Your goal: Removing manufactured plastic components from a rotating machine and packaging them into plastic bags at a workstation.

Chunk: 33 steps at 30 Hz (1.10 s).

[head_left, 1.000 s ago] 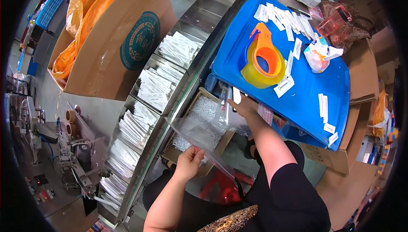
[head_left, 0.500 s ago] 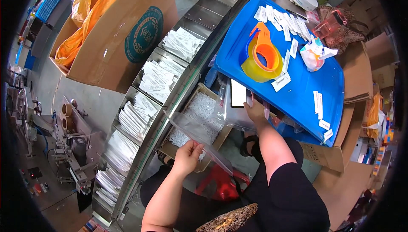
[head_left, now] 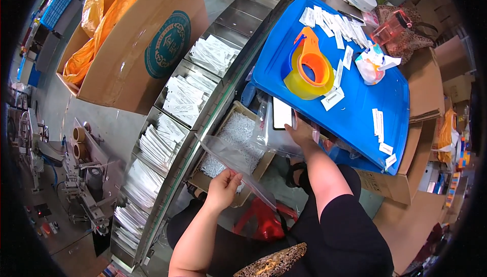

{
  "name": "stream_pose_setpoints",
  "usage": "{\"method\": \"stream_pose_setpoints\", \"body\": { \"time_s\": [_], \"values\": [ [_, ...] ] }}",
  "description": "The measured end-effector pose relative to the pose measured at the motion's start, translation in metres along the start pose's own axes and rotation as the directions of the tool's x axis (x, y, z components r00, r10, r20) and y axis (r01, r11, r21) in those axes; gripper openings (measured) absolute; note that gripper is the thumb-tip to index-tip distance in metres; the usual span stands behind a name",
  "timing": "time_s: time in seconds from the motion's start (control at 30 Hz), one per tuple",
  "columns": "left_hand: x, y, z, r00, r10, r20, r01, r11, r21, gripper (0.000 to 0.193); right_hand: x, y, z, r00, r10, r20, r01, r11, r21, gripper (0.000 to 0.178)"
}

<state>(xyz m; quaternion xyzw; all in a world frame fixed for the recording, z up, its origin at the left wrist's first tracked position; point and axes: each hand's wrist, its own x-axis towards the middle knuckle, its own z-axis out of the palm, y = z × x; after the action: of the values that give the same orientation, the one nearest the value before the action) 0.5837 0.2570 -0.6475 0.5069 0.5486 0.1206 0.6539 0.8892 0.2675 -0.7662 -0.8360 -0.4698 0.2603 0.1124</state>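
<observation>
My left hand [head_left: 223, 186] pinches the edge of a clear plastic bag [head_left: 229, 156] between thumb and fingers. The bag hangs slanted over a shallow cardboard box [head_left: 265, 161] filled with small white pieces [head_left: 237, 129]. My right hand [head_left: 303, 133] is closed at the lower right corner of a smartphone [head_left: 282, 114] with a bright white screen, the thumb on its edge. Some of its fingers are hidden near the blue lid's rim. Beneath the phone lies more clear plastic [head_left: 276, 142].
A blue plastic lid [head_left: 365, 119] carries a yellow and orange tape dispenser [head_left: 314, 76], white packets [head_left: 335, 23] and a tissue pack [head_left: 371, 66]. Left of me runs a metal conveyor [head_left: 200, 125] with compartments of white packets. Beyond stands a large cardboard box [head_left: 127, 69]; a red stool [head_left: 266, 221] is below.
My right hand has shifted slightly left along with the smartphone's place in view. The whole scene moves a little as the head turns; my left hand keeps its pinch on the bag.
</observation>
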Motion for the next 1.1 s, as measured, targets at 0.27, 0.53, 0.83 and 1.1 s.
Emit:
{"method": "stream_pose_setpoints", "body": {
  "time_s": [0.27, 0.53, 0.83, 1.1],
  "values": [
    [-0.003, 0.006, 0.001, 1.000, -0.012, 0.017, 0.012, 0.999, 0.033, 0.017, 0.004, -0.034, 0.004, 0.966, 0.224, 0.129, -0.196, 0.960, -0.200, 0.086],
    [-0.002, 0.005, 0.000, 1.000, -0.024, 0.020, 0.023, 1.000, 0.014, 0.017, 0.012, -0.019, 0.005, 0.958, 0.259, 0.120, -0.243, 0.961, -0.132, 0.079],
    [-0.003, 0.003, 0.002, 1.000, 0.000, 0.030, 0.000, 1.000, 0.013, 0.016, 0.010, -0.019, 0.003, 0.974, 0.209, 0.085, -0.203, 0.977, -0.073, 0.079],
    [-0.001, -0.003, 0.003, 0.999, -0.009, 0.036, 0.009, 1.000, 0.006, 0.016, 0.014, -0.015, 0.003, 0.960, 0.234, 0.153, -0.219, 0.970, -0.106, 0.080]
  ]
}}
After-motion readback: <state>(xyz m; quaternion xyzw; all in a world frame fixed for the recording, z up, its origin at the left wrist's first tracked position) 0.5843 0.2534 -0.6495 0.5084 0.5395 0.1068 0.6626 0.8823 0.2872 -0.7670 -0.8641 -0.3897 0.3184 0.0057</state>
